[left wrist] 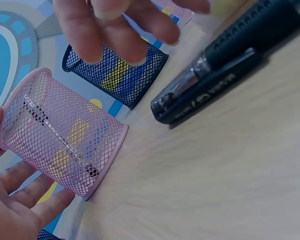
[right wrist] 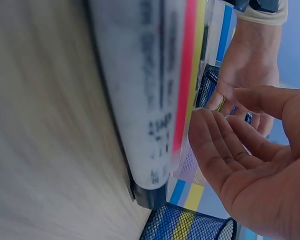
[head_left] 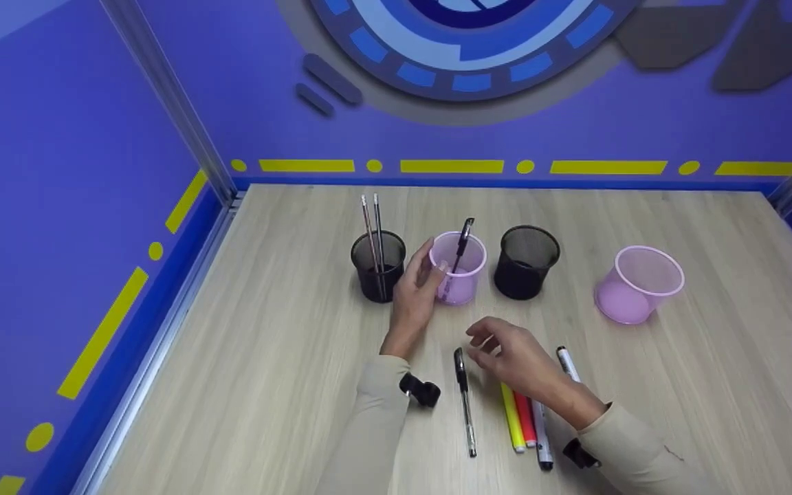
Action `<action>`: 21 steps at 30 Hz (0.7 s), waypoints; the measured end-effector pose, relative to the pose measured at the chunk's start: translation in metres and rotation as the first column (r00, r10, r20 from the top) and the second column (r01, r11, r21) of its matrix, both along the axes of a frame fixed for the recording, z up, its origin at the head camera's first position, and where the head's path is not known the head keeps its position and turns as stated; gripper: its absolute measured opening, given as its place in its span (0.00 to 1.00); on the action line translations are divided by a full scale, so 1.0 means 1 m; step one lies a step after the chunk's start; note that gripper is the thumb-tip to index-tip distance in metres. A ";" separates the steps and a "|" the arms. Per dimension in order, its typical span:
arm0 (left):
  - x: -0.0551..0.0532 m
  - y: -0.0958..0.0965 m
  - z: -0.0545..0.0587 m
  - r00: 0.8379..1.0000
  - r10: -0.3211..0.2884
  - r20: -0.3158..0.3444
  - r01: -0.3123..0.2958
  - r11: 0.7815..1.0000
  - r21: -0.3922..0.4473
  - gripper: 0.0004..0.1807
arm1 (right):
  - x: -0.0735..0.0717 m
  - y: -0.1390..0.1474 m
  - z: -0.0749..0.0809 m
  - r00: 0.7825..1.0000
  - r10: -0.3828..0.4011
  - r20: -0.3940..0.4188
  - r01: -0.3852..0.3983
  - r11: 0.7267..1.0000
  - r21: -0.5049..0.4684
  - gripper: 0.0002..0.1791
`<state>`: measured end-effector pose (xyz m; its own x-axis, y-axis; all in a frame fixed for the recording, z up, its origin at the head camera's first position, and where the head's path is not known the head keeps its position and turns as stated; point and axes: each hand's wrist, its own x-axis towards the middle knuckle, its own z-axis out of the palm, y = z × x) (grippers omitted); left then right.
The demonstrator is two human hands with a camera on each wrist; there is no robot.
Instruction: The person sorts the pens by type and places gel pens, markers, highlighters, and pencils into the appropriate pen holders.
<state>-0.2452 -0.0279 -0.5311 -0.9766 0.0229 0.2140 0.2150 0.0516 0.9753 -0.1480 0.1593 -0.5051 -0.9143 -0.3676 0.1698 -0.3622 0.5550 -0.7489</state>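
Observation:
My left hand (head_left: 413,306) holds a pink mesh pen cup (head_left: 460,292) by its left side, with the thumb at the rim and the fingers along the mesh. A black-capped gel pen (head_left: 463,242) leans inside that cup, its length visible through the mesh in the left wrist view. Above the table, in front of the cups, my right hand (head_left: 516,354) has loosely bent fingers and nothing in them. Just left of it lies a second gel pen (head_left: 463,392), cap pointing away from me. The right wrist view shows this hand (right wrist: 250,165) apart from the nearby markers.
A black mesh cup (head_left: 374,278) with two pencils (head_left: 371,237) stands left of the held cup. Another black cup (head_left: 526,271) and a pink cup (head_left: 633,302) stand to the right. Yellow (head_left: 513,419) and red (head_left: 525,419) highlighters and white markers (head_left: 542,440) lie below my right hand.

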 end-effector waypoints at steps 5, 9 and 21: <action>0.000 0.000 0.000 1.000 0.003 0.000 -0.003 1.000 0.003 0.30 | 0.002 -0.003 -0.001 0.999 0.019 0.026 -0.020 0.999 0.033 0.12; 0.001 -0.001 0.000 1.000 0.007 0.005 -0.007 1.000 -0.015 0.30 | 0.004 -0.006 -0.003 0.999 0.031 0.034 -0.033 0.998 0.061 0.13; 0.001 -0.001 0.001 1.000 0.004 0.010 -0.004 1.000 -0.028 0.30 | 0.005 -0.017 -0.009 0.999 0.031 0.030 -0.034 0.992 0.122 0.15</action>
<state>-0.2441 -0.0292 -0.5306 -0.9787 0.0252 0.2036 0.2050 0.0796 0.9755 -0.1426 0.1419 -0.5143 -0.9054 -0.4135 0.0964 -0.3614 0.6312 -0.6863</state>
